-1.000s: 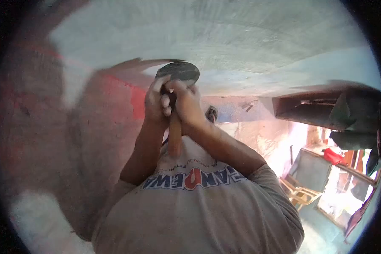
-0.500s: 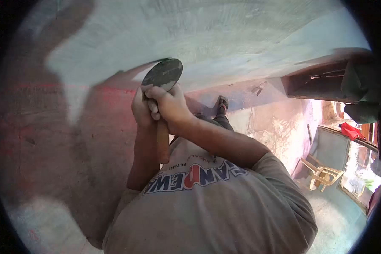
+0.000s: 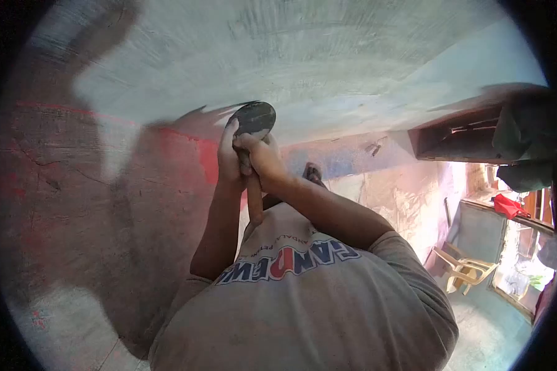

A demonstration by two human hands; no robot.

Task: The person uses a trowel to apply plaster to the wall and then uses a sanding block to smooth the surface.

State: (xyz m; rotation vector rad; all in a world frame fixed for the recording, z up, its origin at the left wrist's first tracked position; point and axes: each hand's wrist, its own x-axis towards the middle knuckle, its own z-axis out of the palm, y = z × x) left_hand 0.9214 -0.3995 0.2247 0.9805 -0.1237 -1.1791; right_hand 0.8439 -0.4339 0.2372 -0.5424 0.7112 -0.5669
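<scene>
Both hands grip a wooden-handled tool with a flat, round, dark head (image 3: 255, 117); its exact kind does not show. My left hand (image 3: 229, 159) is closed at the left side, with the thumb up along the tool near the disc. Wrapped round the handle just below the disc is my right hand (image 3: 261, 156). The wooden handle (image 3: 255, 201) runs down toward my shirt. The disc is at the pale, streaked wall (image 3: 328, 68); whether it touches the wall is hard to tell.
Red and blue paint patches mark the wall's lower part. At right stand a dark shelf-like recess (image 3: 458, 136), a yellowish plastic chair (image 3: 467, 269) and a window frame (image 3: 517, 294). A red cloth (image 3: 509, 206) lies on the ledge. My foot (image 3: 314, 172) shows below.
The tool and both hands have shifted slightly right and down in view, still gripped. More red paint shows beside my left wrist. My visible foot appears further left.
</scene>
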